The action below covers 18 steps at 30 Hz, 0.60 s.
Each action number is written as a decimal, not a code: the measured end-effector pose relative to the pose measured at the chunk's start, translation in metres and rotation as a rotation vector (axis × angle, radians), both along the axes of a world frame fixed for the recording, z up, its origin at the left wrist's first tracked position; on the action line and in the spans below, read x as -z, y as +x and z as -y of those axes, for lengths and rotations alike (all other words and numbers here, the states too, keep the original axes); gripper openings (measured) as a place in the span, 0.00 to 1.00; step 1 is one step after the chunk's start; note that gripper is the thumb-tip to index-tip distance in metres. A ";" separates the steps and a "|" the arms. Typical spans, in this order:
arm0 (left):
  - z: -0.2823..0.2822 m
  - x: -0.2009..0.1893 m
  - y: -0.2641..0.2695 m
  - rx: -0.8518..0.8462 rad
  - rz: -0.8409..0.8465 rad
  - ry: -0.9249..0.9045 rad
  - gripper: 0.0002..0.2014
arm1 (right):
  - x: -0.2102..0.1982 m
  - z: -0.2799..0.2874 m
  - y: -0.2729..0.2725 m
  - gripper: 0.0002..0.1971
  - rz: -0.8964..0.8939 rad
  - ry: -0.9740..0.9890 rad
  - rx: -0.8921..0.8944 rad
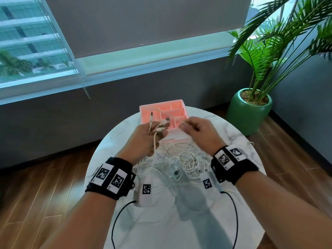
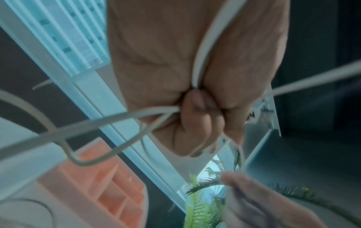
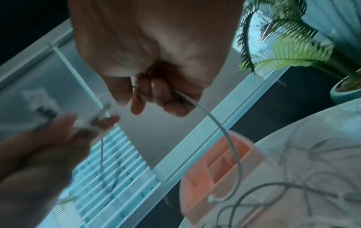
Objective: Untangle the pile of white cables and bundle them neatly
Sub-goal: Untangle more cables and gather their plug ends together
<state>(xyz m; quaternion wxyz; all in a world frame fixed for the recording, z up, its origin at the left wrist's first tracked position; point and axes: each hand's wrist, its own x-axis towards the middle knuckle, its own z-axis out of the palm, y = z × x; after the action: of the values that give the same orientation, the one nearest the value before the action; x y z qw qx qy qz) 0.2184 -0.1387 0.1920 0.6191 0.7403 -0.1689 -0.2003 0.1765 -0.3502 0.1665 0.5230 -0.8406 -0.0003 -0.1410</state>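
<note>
A tangled pile of white cables (image 1: 181, 163) lies on the round marble table (image 1: 233, 133) between my wrists. My left hand (image 1: 152, 133) is raised above the pile and grips several white cable ends (image 1: 158, 125), whose plugs stick up past the fingers. In the left wrist view the curled fingers (image 2: 197, 111) clamp thick white cords (image 2: 109, 121). My right hand (image 1: 190, 127) pinches a thin white cable (image 3: 222, 128) that hangs in a curve toward the pile. The two hands are close together over the pink tray.
A pink divided organizer tray (image 1: 179, 103) sits at the table's far edge, just beyond my hands. A potted palm in a green pot (image 1: 249, 112) stands on the floor to the right. Wall and window run behind the table.
</note>
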 end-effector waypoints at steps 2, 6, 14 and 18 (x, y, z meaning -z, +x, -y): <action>-0.012 0.009 0.003 0.000 0.021 0.129 0.09 | -0.001 0.035 -0.005 0.11 0.052 0.061 0.199; -0.043 0.031 0.016 -0.167 0.018 0.243 0.11 | 0.007 0.119 -0.040 0.15 -0.015 -0.020 0.536; -0.066 0.027 0.031 -0.578 -0.195 -0.489 0.19 | 0.072 0.243 -0.144 0.10 -0.724 -0.417 0.687; -0.040 0.009 0.020 -0.465 -0.196 -0.550 0.18 | 0.095 0.243 -0.156 0.21 -0.928 -0.384 0.556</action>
<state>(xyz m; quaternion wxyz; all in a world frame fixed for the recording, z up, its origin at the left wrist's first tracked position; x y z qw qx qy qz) 0.2387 -0.0988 0.1826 0.8371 0.5421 0.0165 -0.0714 0.0202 -0.5932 0.0713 0.2496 -0.8629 0.4246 0.1131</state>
